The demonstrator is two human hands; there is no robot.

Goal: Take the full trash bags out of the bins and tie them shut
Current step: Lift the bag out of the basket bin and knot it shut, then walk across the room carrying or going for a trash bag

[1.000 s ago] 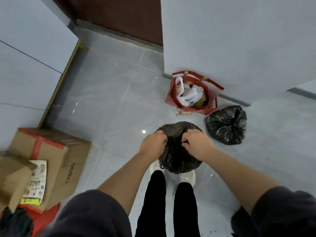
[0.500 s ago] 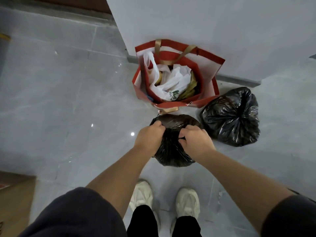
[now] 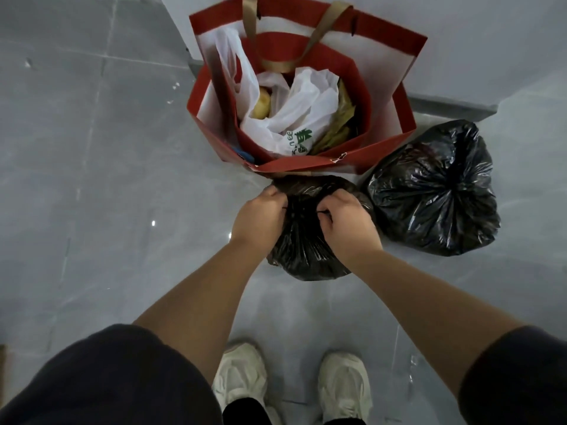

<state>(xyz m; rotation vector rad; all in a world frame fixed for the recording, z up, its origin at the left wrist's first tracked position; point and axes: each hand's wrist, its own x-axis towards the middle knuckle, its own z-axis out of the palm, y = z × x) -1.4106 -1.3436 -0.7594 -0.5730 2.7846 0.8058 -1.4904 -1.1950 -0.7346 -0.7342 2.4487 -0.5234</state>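
Grey tiled floor bears red paper bag, tied black bag.

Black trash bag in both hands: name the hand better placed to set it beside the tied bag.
Right, probably. The right hand grips the black trash bag on the side nearest the tied black bag; the left hand grips the far side and would have to reach across.
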